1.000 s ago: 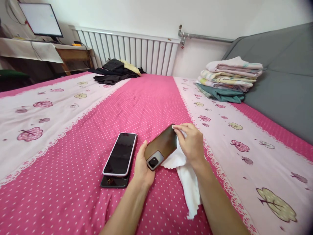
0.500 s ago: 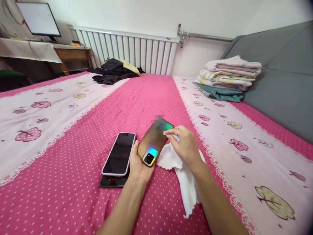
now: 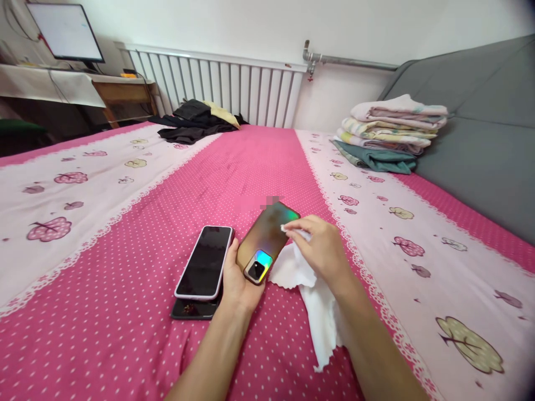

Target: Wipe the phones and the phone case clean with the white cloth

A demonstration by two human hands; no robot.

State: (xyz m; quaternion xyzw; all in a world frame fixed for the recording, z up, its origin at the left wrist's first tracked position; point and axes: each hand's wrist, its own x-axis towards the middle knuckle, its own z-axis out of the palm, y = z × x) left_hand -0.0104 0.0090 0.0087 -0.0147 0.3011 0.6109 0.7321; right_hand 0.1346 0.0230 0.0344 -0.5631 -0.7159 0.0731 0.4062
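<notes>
My left hand (image 3: 242, 281) is closed around the lower end of a phone (image 3: 261, 239), its back facing up. That back is brownish with rainbow reflections, and a square camera block sits near my palm. At the phone's right edge, my right hand (image 3: 320, 245) pinches a white cloth (image 3: 320, 317) between thumb and fingers. The cloth's tip meets the phone's back, and the rest hangs down onto the bed. Left of my left hand lies a phone with a pale rim (image 3: 204, 262), screen up. It rests on a black phone (image 3: 192, 309), which is mostly covered.
Everything lies on a pink dotted bedspread (image 3: 125, 334). Dark clothes (image 3: 196, 120) lie in a heap by the white radiator (image 3: 225, 83). Folded fabrics (image 3: 388, 131) are stacked beside the grey headboard (image 3: 480, 133). A monitor (image 3: 64, 33) stands on a desk (image 3: 121, 92) at far left.
My right hand and the cloth tip have shifted very slightly to the right, as has the held phone. Both hands keep the same hold.
</notes>
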